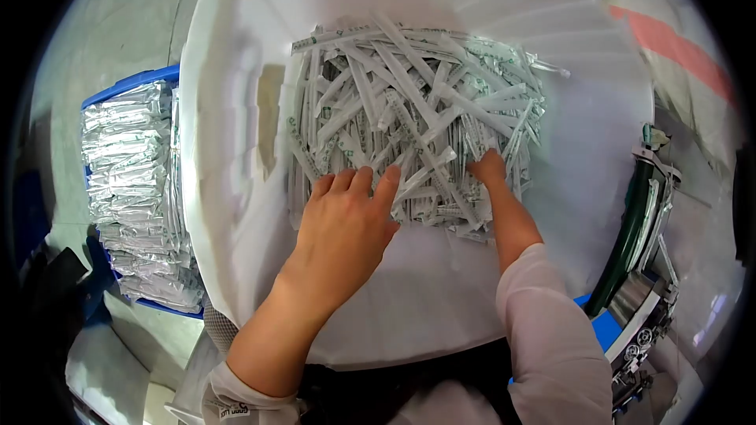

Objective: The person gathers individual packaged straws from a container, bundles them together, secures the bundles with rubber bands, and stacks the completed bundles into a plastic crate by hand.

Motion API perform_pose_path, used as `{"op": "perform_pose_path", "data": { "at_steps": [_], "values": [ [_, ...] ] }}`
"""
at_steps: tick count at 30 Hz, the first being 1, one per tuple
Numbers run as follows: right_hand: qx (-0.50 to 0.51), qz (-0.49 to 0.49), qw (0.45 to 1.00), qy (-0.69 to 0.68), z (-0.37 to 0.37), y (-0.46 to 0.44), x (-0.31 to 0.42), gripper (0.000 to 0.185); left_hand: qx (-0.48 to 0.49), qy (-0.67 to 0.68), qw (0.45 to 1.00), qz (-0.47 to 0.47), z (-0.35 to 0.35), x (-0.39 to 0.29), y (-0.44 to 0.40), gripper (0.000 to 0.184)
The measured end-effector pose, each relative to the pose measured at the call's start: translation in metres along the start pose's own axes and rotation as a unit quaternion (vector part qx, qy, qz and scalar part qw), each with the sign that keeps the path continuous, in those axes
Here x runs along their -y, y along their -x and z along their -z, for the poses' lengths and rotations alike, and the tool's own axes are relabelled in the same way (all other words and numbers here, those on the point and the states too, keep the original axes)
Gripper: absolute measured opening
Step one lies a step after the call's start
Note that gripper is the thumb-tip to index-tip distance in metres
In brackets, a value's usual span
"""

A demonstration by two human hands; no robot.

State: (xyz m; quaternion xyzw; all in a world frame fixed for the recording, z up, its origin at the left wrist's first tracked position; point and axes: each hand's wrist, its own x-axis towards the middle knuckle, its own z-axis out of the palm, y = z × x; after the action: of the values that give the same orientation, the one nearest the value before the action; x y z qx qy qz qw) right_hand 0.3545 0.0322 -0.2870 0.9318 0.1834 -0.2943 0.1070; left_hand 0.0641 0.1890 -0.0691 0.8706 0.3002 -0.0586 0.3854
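Note:
A loose heap of long, thin wrapped packets (pixel 394 102) with green print lies in a large white bin (pixel 425 299). My left hand (pixel 350 216) is at the near left edge of the heap, palm down, its fingers apart and their tips over the packets; it holds nothing that I can see. Farther right, my right hand (pixel 488 167) reaches down into the heap with its fingers bent. The fingertips of that hand are hidden among the packets, and what they touch or grip cannot be made out.
Left of the bin, a blue crate (pixel 130 83) holds stacked silvery packets (pixel 130 165). At the right stands a machine (pixel 642 299) with a dark green curved part (pixel 626 244). A white sack with a red stripe (pixel 673 39) is at the upper right.

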Motion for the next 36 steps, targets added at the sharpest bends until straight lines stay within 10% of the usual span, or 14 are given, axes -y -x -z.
{"op": "perform_pose_path", "data": {
  "at_steps": [17, 20, 22, 26, 28, 30, 33, 36],
  "values": [
    [0.095, 0.111, 0.935, 0.322, 0.201, 0.119, -0.025, 0.039, 0.011, 0.031, 0.999, -0.028, -0.016, 0.017, -0.006, 0.054],
    [0.148, 0.181, 0.942, 0.242, 0.243, 0.183, -0.046, 0.042, 0.083, 0.036, 0.994, -0.057, -0.032, 0.004, -0.009, 0.059],
    [0.215, 0.176, 0.955, -0.106, 0.255, 0.239, -0.059, 0.045, 0.26, 0.041, 0.963, -0.052, -0.026, -0.031, -0.002, 0.067],
    [0.332, 0.19, 0.836, -0.393, 0.229, 0.335, -0.072, 0.049, 0.362, 0.244, 0.9, 0.004, -0.037, -0.092, 0.044, 0.072],
    [0.332, 0.192, 0.803, -0.457, 0.196, 0.377, -0.075, 0.052, 0.225, 0.754, 0.612, -0.084, -0.059, -0.104, 0.078, 0.081],
    [0.417, 0.237, 0.709, -0.517, 0.144, 0.394, -0.083, 0.05, 0.218, 0.891, 0.334, -0.216, -0.067, -0.132, 0.094, 0.091],
    [0.549, 0.207, 0.548, -0.596, 0.095, 0.42, -0.081, 0.043, 0.227, 0.902, 0.341, -0.133, -0.092, -0.116, 0.118, 0.074],
    [0.32, 0.377, 0.643, -0.585, 0.076, 0.436, -0.09, 0.066, 0.206, 0.903, 0.365, -0.097, -0.101, -0.112, 0.142, 0.058]
  ]
}}
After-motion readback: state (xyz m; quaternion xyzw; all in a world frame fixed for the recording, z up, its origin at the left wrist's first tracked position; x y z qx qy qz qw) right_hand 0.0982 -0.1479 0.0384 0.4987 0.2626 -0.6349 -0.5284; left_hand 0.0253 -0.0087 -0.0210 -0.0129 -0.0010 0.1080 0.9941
